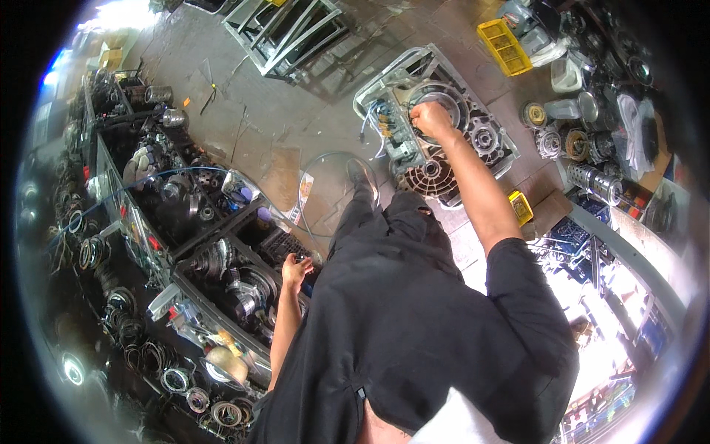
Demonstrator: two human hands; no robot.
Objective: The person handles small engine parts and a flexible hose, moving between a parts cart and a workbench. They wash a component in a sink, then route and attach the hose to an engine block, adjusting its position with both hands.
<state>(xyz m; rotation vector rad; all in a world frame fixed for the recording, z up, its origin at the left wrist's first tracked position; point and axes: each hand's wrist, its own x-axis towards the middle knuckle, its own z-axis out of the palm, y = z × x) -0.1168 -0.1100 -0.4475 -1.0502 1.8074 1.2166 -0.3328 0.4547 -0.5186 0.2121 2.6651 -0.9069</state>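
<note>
My right hand [434, 121] is closed over a large metal gearbox casing [499, 144] in front of me. Its fingers sit at the edge of a grey valve body [403, 137] on the casing's left side. What they grip, if anything, is hidden. Thin wires [379, 122] and connectors lie along the valve body's left. A brown ribbed round part [429, 177] shows at the casing's near end. My left hand [296, 272] hangs with fingers apart, holding nothing. It is beside the divided metal bin [177, 255] of gear parts on my left.
A blue hose [159, 172] runs over the bin and loops near my shoe [361, 174]. A metal frame [285, 37] stands farther off. Yellow baskets [504, 48] and round drums [595, 183] lie to the right. A flattened cardboard piece [285, 174] is on the floor.
</note>
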